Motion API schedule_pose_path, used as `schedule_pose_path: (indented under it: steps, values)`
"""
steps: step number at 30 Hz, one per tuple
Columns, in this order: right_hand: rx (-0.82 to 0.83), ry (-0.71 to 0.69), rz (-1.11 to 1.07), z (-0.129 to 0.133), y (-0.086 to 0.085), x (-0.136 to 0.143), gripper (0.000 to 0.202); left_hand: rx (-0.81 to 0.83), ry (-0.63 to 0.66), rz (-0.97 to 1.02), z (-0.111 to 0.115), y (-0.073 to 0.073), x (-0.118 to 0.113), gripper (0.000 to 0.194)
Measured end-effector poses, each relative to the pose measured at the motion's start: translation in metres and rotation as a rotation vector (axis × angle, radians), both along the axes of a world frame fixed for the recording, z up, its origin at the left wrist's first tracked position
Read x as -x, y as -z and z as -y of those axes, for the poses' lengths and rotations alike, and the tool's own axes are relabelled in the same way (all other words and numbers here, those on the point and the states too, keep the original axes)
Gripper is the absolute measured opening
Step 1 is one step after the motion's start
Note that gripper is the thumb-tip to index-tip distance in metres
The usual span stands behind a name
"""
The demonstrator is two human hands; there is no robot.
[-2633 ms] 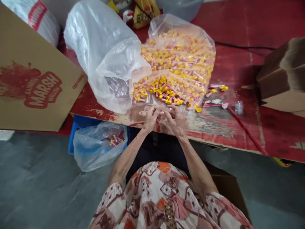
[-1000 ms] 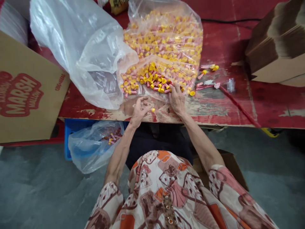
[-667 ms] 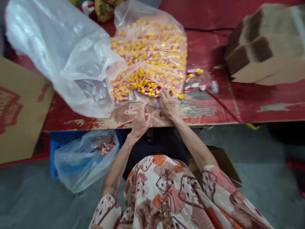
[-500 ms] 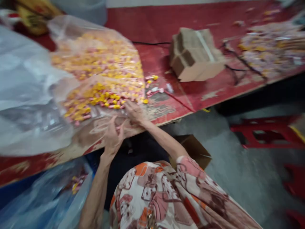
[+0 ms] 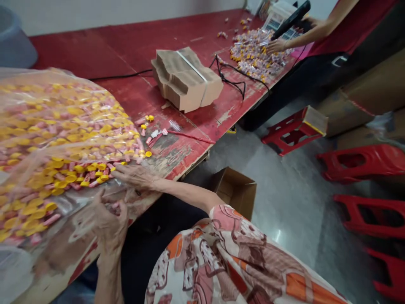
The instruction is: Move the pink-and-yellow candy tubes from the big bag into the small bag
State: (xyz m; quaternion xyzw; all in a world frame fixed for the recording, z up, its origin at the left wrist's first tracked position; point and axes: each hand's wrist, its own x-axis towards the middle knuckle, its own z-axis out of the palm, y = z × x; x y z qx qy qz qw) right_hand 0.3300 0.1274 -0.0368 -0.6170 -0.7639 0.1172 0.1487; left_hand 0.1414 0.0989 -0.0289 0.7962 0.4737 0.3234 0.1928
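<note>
A clear plastic bag (image 5: 72, 114) full of small pink pieces with yellow caps lies open on the left of the red table (image 5: 126, 46). At its mouth is a loose heap of these pieces (image 5: 71, 175). My right hand (image 5: 134, 176) lies with stretched fingers at the heap's right edge, fingertips touching the pieces. Nearer the table's front edge, my left hand (image 5: 110, 219) is curled around some small pink pieces (image 5: 115, 206), partly hidden by its fingers. A few loose pieces and a yellow cap (image 5: 148, 154) rest right of the bag.
Strapped cardboard (image 5: 190, 80) stands mid-table, near black cables (image 5: 232, 80). At the far right, a person's hand (image 5: 276, 45) is over another heap (image 5: 253, 55); the other holds a black tool (image 5: 291, 20). Below are an open box (image 5: 236, 190) and red stools (image 5: 363, 160).
The view has swung right, bringing the other person and more stools into sight. My hands stay by the bag's mouth, the left curled and the right at the heap.
</note>
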Motion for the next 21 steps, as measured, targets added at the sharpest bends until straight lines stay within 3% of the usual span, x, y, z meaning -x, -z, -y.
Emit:
schedule_pose_path:
  steps: [5, 10, 15, 21]
  values:
    - [-0.018, 0.034, 0.083, -0.005, 0.01, 0.0, 0.047, 0.049, 0.08, -0.022, -0.005, 0.011, 0.002, 0.038]
    - [-0.008, -0.02, 0.001, 0.0, 0.025, -0.001, 0.065, -0.056, -0.091, 0.073, 0.016, 0.015, 0.001, 0.042]
    - [-0.029, 0.067, -0.106, 0.004, 0.038, 0.004, 0.052, 0.038, 0.04, -0.029, 0.023, 0.034, 0.003, 0.029]
    - [-0.18, 0.135, -0.061, 0.006, 0.048, 0.005, 0.037, -0.072, -0.051, 0.067, 0.038, 0.046, 0.013, 0.021]
